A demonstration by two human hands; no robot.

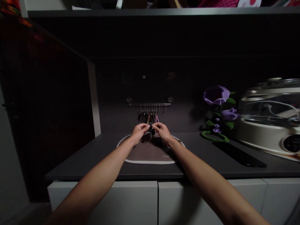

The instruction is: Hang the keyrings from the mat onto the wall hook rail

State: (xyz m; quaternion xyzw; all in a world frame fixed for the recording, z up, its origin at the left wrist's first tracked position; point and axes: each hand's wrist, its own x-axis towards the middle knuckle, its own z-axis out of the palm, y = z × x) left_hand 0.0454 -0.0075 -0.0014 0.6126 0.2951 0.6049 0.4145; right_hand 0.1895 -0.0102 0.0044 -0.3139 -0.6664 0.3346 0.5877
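Note:
My left hand (pixel 140 131) and my right hand (pixel 162 132) meet in front of me, thumbs and forefingers pinched on a small bunch of keys (pixel 152 130). It has a dark round part, and a thin metal piece hangs down between my fingertips. Just behind, a clear rail (pixel 150 104) is fixed to the dark back wall. From its row of hooks hang several key rings (pixel 143 116), with a pink strap (pixel 157 118) among them. Below my hands lies a brownish mat (pixel 145 153) with a white rim. Dark small items on it are partly hidden by my right hand.
Purple flowers (pixel 217 95) with a green ring base stand to the right. Beside them are a long black flat object (pixel 239 153) and a large cream appliance (pixel 262 131) with a clear cover. A shelf edge (pixel 150 12) runs overhead; white cabinet fronts (pixel 131 200) lie below the dark counter.

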